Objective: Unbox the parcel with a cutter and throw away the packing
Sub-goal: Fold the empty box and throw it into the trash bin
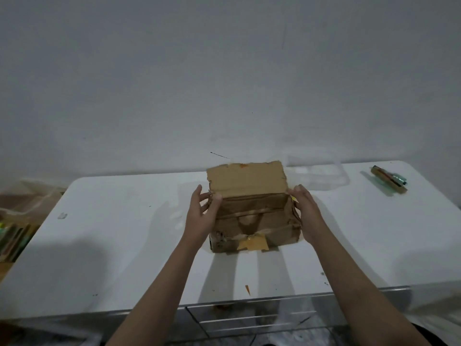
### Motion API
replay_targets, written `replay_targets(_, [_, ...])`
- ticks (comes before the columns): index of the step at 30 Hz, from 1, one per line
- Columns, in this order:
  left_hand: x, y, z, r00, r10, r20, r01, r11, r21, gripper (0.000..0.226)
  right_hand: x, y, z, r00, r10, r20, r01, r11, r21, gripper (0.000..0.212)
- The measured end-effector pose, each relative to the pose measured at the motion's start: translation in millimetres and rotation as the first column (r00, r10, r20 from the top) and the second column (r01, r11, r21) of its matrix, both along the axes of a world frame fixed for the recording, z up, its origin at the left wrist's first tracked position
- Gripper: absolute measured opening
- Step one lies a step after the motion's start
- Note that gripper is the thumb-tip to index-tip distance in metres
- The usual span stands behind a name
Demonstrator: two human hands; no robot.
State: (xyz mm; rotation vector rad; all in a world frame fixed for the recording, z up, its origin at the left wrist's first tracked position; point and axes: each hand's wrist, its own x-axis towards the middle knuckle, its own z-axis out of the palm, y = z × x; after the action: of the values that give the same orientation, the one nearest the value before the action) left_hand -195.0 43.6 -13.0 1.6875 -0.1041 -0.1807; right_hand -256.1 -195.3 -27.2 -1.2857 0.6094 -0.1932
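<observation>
A worn brown cardboard parcel (254,221) with torn yellow tape on its near face stands in the middle of the white table (112,233). Its far flap (247,179) stands raised, and the inside looks like crumpled brown packing. My left hand (203,213) grips the parcel's left side, thumb over the top edge. My right hand (305,211) holds the right side, fingers curved against the cardboard. The cutter (389,179) lies apart at the table's far right corner.
A clear plastic sheet or container (319,174) lies behind the parcel near the wall. A small yellow tape scrap (247,289) sits at the table's near edge. Boxes and clutter (17,228) stand on the floor to the left. Drawers (249,318) run below the tabletop.
</observation>
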Motion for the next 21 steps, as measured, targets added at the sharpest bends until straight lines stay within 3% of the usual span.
replay_targets(3, [4,-1,6,0.998,-0.016,-0.066,0.012,0.998,-0.063,0.064,-3,-2,-4,1.0,0.0,0.03,-0.001,1.0,0.031,0.054])
replay_targets(5, [2,-2,8,0.994,-0.066,-0.09,0.057,0.993,-0.104,0.055,-4,-3,-1,0.999,0.011,0.049,-0.014,0.998,0.06,0.063])
replay_targets(8, [6,5,-4,0.985,-0.133,-0.114,0.114,0.982,-0.154,0.074,-6,-6,0,0.999,-0.001,0.054,-0.006,0.992,0.128,0.071])
replay_targets(9, [5,7,-6,0.983,-0.131,-0.131,0.112,0.983,-0.143,0.07,-8,-5,2,0.999,0.004,0.032,-0.009,0.988,0.153,0.07])
replay_targets(11, [3,9,-12,0.987,-0.114,-0.11,0.116,0.993,0.011,0.042,-14,0,-1,0.998,0.055,-0.043,-0.051,0.995,0.09,0.054])
replay_targets(13, [-1,8,-23,0.992,-0.129,-0.001,0.127,0.974,0.189,0.015,-22,6,-6,0.992,0.097,-0.08,-0.106,0.987,-0.121,0.02])
replay_targets(14, [-6,7,-26,0.988,-0.147,0.052,0.131,0.964,0.233,0.018,-25,9,-11,0.992,0.103,-0.07,-0.117,0.968,-0.222,0.017])
replay_targets(18, [-18,-7,-21,0.986,-0.125,0.114,0.093,0.963,0.253,0.029,-42,8,-6,0.998,0.027,0.056,-0.008,0.948,-0.317,0.036])
replay_targets(21, [-27,-34,-4,0.976,-0.161,0.148,0.131,0.973,0.192,0.03,-64,-18,4,0.991,-0.061,0.118,0.093,0.951,-0.294,0.061])
